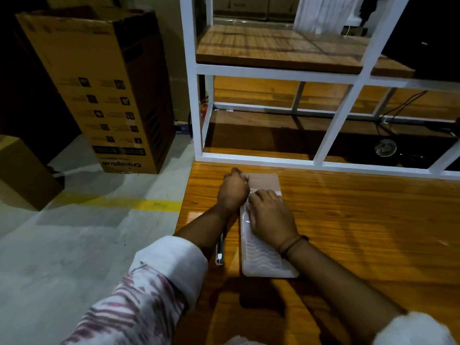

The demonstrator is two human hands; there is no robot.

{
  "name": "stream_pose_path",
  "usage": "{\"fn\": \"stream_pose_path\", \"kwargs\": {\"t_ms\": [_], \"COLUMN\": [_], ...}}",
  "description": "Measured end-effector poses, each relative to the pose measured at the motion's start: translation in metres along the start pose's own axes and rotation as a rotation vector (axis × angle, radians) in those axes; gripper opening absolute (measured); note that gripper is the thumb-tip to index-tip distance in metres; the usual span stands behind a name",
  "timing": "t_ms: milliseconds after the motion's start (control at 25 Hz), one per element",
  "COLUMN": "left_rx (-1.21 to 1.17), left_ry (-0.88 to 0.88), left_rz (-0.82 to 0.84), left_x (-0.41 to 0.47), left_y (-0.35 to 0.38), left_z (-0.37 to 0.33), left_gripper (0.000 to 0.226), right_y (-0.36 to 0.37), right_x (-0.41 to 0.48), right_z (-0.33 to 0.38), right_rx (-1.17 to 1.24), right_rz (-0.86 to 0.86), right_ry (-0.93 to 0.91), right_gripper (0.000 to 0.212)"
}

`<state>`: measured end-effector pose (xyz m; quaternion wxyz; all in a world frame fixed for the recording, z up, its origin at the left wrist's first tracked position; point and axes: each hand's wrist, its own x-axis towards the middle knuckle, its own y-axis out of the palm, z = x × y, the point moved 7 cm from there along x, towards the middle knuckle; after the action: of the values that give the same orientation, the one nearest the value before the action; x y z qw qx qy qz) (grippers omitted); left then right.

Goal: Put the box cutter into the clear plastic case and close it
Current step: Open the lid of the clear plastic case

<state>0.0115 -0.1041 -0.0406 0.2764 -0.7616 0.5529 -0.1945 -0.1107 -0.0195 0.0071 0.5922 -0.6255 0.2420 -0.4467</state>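
The clear plastic case lies lengthwise on the wooden table, near its left edge. My left hand is closed around the case's far left corner. My right hand lies palm down on the middle of the case, with its fingertips curled at a ridge across it. The box cutter, slim and metallic, lies on the table just left of the case. My left forearm hides much of it. I cannot tell whether the case's lid is lifted.
A white metal shelf frame with wooden boards stands at the table's far edge. A tall cardboard box and a smaller one stand on the grey floor to the left. The table's left edge is close to the case.
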Motion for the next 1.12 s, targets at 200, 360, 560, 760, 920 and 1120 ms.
{"fn": "stream_pose_path", "kwargs": {"t_ms": [200, 360, 560, 760, 920, 1120], "left_rx": [0.018, 0.006, -0.044, -0.055, -0.057, -0.055], "left_ry": [0.019, 0.017, 0.009, 0.0, -0.008, -0.03], "left_rz": [0.003, 0.012, 0.028, 0.025, 0.022, 0.026], "left_x": [-0.002, -0.002, -0.004, -0.005, -0.008, -0.013], "left_y": [0.004, 0.005, 0.002, 0.002, -0.001, -0.004], "left_z": [-0.003, -0.002, 0.0, 0.0, -0.003, -0.006], "left_gripper": [0.033, 0.032, 0.034, 0.034, 0.033, 0.036], "right_y": [-0.022, -0.027, -0.036, -0.042, -0.039, -0.048], "right_x": [-0.066, -0.078, -0.07, -0.065, -0.065, -0.057], "right_z": [0.034, 0.051, 0.061, 0.065, 0.066, 0.051], "right_rx": [-0.033, -0.21, -0.189, -0.153, -0.156, -0.063], "right_rz": [0.252, 0.36, 0.432, 0.404, 0.446, 0.425], "right_ry": [-0.051, -0.13, -0.185, -0.204, -0.236, -0.159], "right_gripper": [0.082, 0.073, 0.058, 0.051, 0.05, 0.057]}}
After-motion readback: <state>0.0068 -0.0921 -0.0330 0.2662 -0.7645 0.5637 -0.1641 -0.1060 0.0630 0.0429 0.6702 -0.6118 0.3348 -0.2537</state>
